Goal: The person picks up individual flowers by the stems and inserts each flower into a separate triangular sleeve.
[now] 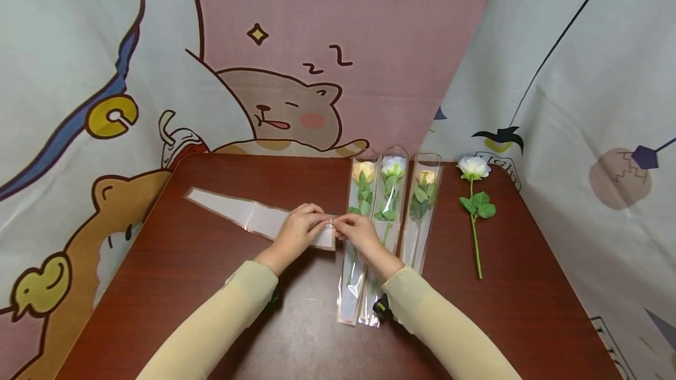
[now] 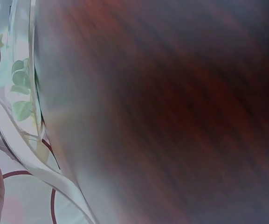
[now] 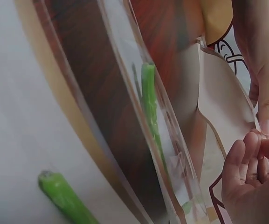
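Note:
A long tapered flower sleeve (image 1: 232,210), white with a brown border and nothing inside, slants across the left middle of the table. My left hand (image 1: 301,227) pinches its wide right end from the left. From the other side, the fingertips of my right hand (image 1: 361,232) pinch the same edge, thumb and forefinger together. The fingertips of both hands meet at that edge. In the right wrist view the sleeve (image 3: 223,88) bends up toward the fingers. Seen from the left wrist, its side (image 2: 41,170) curves near the fingers.
Right of the hands lie three sleeved roses: a yellow one (image 1: 364,170), a white one (image 1: 393,166) and another yellow one (image 1: 425,177). My right forearm passes over them. A loose white rose (image 1: 474,168) lies farther right on the brown table (image 1: 528,309). Printed cloth (image 1: 380,34) hangs behind.

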